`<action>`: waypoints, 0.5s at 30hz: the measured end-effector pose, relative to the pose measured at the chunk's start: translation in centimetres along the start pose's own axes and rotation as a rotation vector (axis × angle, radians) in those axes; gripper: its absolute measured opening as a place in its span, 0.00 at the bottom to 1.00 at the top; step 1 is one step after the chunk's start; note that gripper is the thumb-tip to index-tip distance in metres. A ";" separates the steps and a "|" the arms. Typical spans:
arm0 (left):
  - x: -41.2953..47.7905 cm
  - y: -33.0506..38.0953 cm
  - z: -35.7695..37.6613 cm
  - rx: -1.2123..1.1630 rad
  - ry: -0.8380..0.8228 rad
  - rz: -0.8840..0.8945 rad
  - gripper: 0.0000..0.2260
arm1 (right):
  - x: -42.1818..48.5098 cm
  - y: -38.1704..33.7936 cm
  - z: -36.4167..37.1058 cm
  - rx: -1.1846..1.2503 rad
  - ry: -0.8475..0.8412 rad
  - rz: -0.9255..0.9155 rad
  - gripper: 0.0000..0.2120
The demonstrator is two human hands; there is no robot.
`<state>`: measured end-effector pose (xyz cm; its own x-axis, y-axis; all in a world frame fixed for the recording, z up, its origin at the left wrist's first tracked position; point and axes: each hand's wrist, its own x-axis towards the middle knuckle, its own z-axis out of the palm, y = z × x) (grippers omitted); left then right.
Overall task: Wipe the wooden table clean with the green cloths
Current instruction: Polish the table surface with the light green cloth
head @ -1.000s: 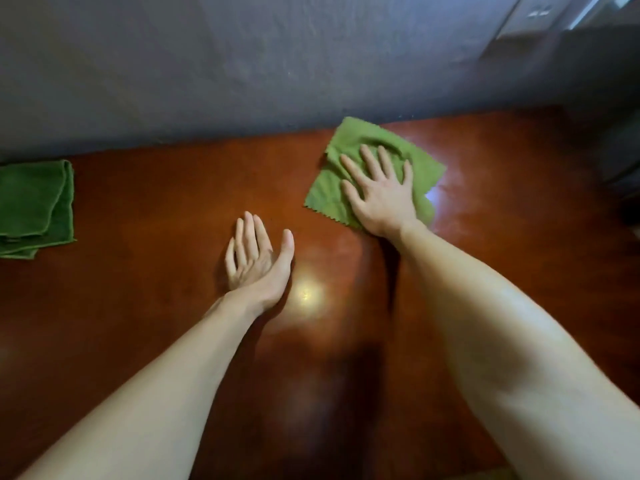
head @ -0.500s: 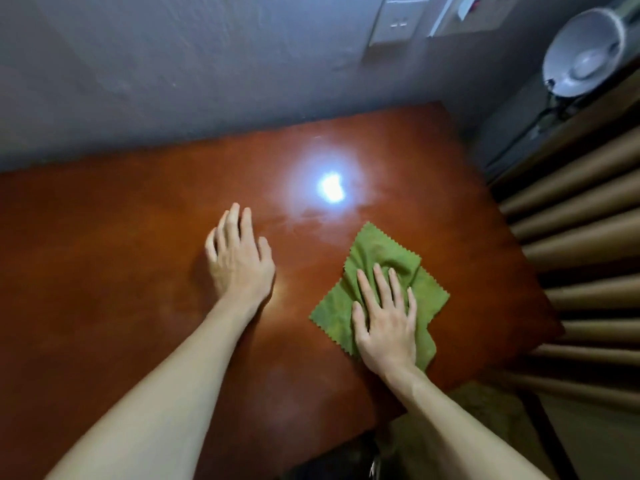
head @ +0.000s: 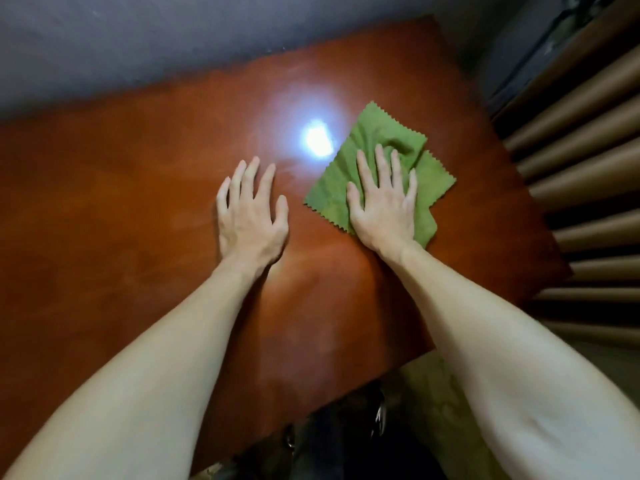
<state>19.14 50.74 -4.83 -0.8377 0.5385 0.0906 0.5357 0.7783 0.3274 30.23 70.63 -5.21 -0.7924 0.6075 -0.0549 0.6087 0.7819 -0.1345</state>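
A reddish-brown wooden surface [head: 121, 209] fills most of the view, polished and slightly streaked, with its far edge against a grey wall [head: 173, 46] and its right-hand corner close to a bank of tan horizontal slats [head: 588, 174]. Two bare forearms reach in from the bottom of the view, the left forearm [head: 156, 358] crossing the middle of the wood and the right forearm [head: 502, 341] passing over the near right edge. Below that near edge lie a pale greenish patch of floor [head: 429, 386] and some dark shapes [head: 339, 434] too dim to make out. The green cloth [head: 434, 178], with zigzag-cut edges, lies on the right part of the surface, turned like a diamond; it is spread mostly flat but bunched into a fold just beyond the fingertips. The right hand [head: 384, 213] rests palm down on the near half of the cloth, its fingers straight and slightly spread, pressing the fabric to the wood without curling round it. The left hand [head: 251, 220] lies palm down on the bare wood just beside the cloth's left corner and apart from it, fingers straight and fanned, holding nothing. A bright white glare [head: 317, 140] from a lamp reflects off the wood beyond the two hands, touching the cloth's left edge.
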 end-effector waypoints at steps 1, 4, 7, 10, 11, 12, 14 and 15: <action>-0.1 0.1 -0.3 -0.066 0.024 -0.010 0.24 | -3.0 -0.8 0.2 0.005 0.015 0.022 0.30; -1.4 0.5 -1.6 -0.159 0.135 0.008 0.20 | -14.2 -3.9 0.5 0.004 -0.014 0.061 0.31; -4.8 1.1 -1.7 -0.089 0.122 0.001 0.21 | -23.1 -6.0 1.2 -0.013 -0.134 -0.027 0.32; -8.3 1.3 -0.8 -0.001 -0.023 -0.021 0.25 | -25.3 -5.2 1.7 -0.007 -0.147 -0.080 0.32; -8.6 1.2 -0.5 0.023 -0.036 -0.018 0.26 | -24.7 -4.4 1.9 -0.003 -0.132 -0.054 0.31; -8.5 1.0 -0.4 0.035 -0.039 -0.025 0.26 | -23.5 -3.4 2.1 0.000 -0.098 0.006 0.31; -8.2 1.1 -0.2 0.052 -0.048 -0.032 0.27 | -20.9 -1.0 1.8 -0.001 -0.023 0.195 0.30; -8.2 1.2 -0.2 0.060 -0.051 -0.029 0.27 | -19.7 -0.1 1.7 -0.009 -0.010 0.255 0.29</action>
<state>26.65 47.24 -5.01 -0.8473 0.5301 0.0333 0.5180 0.8108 0.2725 45.76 58.33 -5.75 -0.6137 0.7837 -0.0956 0.7891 0.6050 -0.1061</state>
